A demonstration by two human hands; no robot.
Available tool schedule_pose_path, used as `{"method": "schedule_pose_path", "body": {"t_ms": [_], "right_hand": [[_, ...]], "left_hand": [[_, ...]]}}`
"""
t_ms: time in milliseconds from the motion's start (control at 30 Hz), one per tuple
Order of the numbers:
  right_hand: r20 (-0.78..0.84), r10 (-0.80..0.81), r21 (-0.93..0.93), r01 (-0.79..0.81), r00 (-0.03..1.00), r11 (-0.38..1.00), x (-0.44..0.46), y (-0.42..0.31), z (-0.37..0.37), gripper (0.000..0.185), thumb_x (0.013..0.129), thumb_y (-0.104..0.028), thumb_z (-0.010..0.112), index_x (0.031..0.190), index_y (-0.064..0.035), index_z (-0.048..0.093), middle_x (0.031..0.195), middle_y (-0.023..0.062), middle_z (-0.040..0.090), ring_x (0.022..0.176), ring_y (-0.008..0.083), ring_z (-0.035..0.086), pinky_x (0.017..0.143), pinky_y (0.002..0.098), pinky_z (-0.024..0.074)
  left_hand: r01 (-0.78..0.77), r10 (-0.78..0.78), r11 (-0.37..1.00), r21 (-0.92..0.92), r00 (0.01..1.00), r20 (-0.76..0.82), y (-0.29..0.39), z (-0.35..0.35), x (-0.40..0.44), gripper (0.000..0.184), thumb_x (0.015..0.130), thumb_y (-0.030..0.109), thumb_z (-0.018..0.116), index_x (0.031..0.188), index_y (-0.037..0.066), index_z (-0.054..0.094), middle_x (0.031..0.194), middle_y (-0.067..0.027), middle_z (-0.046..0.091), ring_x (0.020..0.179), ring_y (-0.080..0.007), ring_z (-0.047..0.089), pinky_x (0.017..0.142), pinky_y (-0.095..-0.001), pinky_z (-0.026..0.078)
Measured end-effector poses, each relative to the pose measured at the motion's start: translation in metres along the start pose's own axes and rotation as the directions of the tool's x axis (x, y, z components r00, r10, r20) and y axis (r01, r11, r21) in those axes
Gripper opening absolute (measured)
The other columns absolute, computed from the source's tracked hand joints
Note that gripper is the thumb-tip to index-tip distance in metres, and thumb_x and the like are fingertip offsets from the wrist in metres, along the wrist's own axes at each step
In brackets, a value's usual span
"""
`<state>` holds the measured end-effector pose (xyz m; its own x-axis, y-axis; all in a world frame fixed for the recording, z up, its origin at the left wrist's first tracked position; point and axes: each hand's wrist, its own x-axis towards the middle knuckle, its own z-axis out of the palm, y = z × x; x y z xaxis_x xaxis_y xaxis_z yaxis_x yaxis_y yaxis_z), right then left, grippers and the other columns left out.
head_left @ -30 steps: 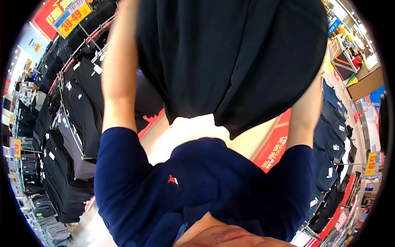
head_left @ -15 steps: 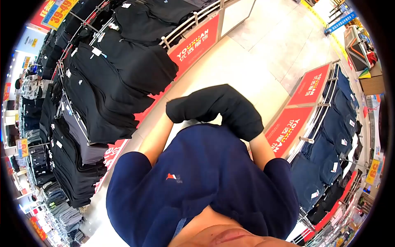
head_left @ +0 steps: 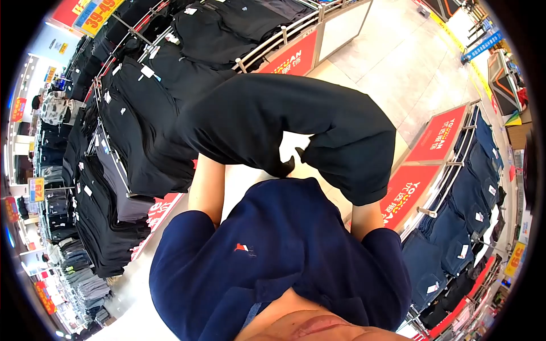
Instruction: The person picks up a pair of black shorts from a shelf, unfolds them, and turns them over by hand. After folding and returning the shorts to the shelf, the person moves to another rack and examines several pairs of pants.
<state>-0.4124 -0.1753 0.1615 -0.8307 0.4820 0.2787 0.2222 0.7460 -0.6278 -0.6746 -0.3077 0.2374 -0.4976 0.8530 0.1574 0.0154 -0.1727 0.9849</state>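
Note:
A black garment [head_left: 296, 108] hangs spread across both my forearms in front of my chest, arched upward in the middle with folds drooping at each side. Both my hands are hidden under or inside its dark cloth, so their fingers do not show. Only the bare forearms come out below the fabric, one at its left end and one at its right end. Between the drooping folds there is a small gap through which the pale floor shows.
Black clothes [head_left: 142, 125] lie in stacks on a metal rack at the left. Dark blue trousers [head_left: 455, 227] with tags cover a rack at the right, behind red signs [head_left: 409, 187]. A tiled aisle [head_left: 392, 68] runs between them. A cardboard box [head_left: 518, 136] stands far right.
The black garment came down from high in front of me, bunched near my chest, and now stretches wider and higher, more to the left. My forearms lowered with it.

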Motion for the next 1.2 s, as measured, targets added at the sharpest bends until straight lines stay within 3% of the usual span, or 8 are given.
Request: {"method": "schedule_pose_path", "body": {"t_ms": [167,300,400,667,833,967,1033,1200], "right_hand": [[0.014,0.004,-0.006,-0.004,1.000,1.000,0.017,-0.001,0.016,0.040,0.082,-0.020,0.072,0.119,-0.0064,0.064,0.119,0.0182,0.066,0.113,0.0327,0.063,0.099,0.0418,0.0495],[0.048,0.031,-0.047,-0.029,0.998,0.998,0.030,0.004,0.021,0.043,0.083,-0.021,0.072,0.122,-0.0051,0.062,0.121,0.0185,0.065,0.115,0.0324,0.063,0.100,0.0418,0.0492],[0.048,0.051,-0.084,-0.047,0.998,0.995,0.052,0.012,0.021,0.045,0.083,-0.021,0.073,0.124,-0.0041,0.061,0.123,0.0188,0.065,0.116,0.0321,0.062,0.101,0.0418,0.0489],[-0.198,0.068,-0.179,-0.105,0.978,0.978,0.161,0.071,0.025,0.052,0.085,-0.022,0.074,0.129,-0.0015,0.058,0.128,0.0194,0.063,0.120,0.0315,0.062,0.103,0.0418,0.0483],[-0.145,0.030,-0.252,-0.066,0.989,0.965,0.170,0.070,0.049,0.056,0.085,-0.023,0.074,0.132,0.0001,0.055,0.131,0.0198,0.062,0.122,0.0310,0.061,0.105,0.0418,0.0479],[0.002,0.007,-0.318,-0.006,1.000,0.948,0.176,0.067,0.057,0.059,0.086,-0.023,0.075,0.135,0.0014,0.054,0.133,0.0201,0.061,0.123,0.0307,0.061,0.106,0.0418,0.0476],[0.131,0.094,-0.198,-0.067,0.987,0.978,0.188,0.062,0.035,0.066,0.084,-0.029,0.077,0.136,0.0038,0.053,0.133,0.0216,0.061,0.122,0.0346,0.060,0.107,0.0447,0.0456],[-0.048,0.134,-0.154,-0.139,0.990,0.978,0.217,0.089,0.011,0.070,0.081,-0.029,0.079,0.136,0.0048,0.052,0.130,0.0224,0.061,0.118,0.0357,0.061,0.103,0.0446,0.0474]], "left_hand": [[-0.089,0.054,0.968,0.233,0.987,0.153,-0.032,0.092,0.011,0.045,0.101,0.023,0.057,0.142,0.006,0.052,0.140,-0.0144,0.057,0.124,-0.0251,0.055,0.106,-0.0353,0.042],[-0.104,0.048,0.966,0.235,0.971,0.233,-0.051,0.137,0.035,0.045,0.101,0.023,0.057,0.142,0.005,0.052,0.140,-0.0141,0.056,0.125,-0.0248,0.055,0.107,-0.0350,0.042],[-0.092,0.046,0.978,0.185,0.970,0.238,-0.054,0.132,0.069,0.045,0.101,0.023,0.057,0.143,0.005,0.051,0.141,-0.0139,0.056,0.126,-0.0245,0.054,0.107,-0.0348,0.042],[-0.078,0.051,0.993,0.091,0.963,0.265,-0.059,0.130,0.152,0.046,0.101,0.022,0.056,0.144,0.005,0.050,0.142,-0.0133,0.055,0.127,-0.0238,0.053,0.108,-0.0342,0.041],[-0.048,0.031,0.997,0.066,0.972,0.231,-0.063,0.093,0.202,0.047,0.101,0.021,0.056,0.145,0.005,0.049,0.142,-0.0129,0.055,0.128,-0.0233,0.052,0.109,-0.0339,0.040],[-0.036,0.020,0.997,0.066,0.974,0.227,-0.065,0.076,0.232,0.047,0.101,0.020,0.056,0.145,0.005,0.049,0.142,-0.0126,0.054,0.129,-0.0230,0.052,0.109,-0.0336,0.040],[-0.024,0.009,0.998,0.065,0.974,0.227,-0.067,0.072,0.241,0.047,0.101,0.020,0.056,0.145,0.005,0.049,0.143,-0.0124,0.054,0.130,-0.0228,0.052,0.110,-0.0334,0.040],[-0.012,-0.009,0.996,0.083,0.970,0.244,-0.068,0.081,0.247,0.048,0.101,0.020,0.055,0.146,0.005,0.048,0.143,-0.0120,0.054,0.131,-0.0223,0.051,0.110,-0.0331,0.039]]}}
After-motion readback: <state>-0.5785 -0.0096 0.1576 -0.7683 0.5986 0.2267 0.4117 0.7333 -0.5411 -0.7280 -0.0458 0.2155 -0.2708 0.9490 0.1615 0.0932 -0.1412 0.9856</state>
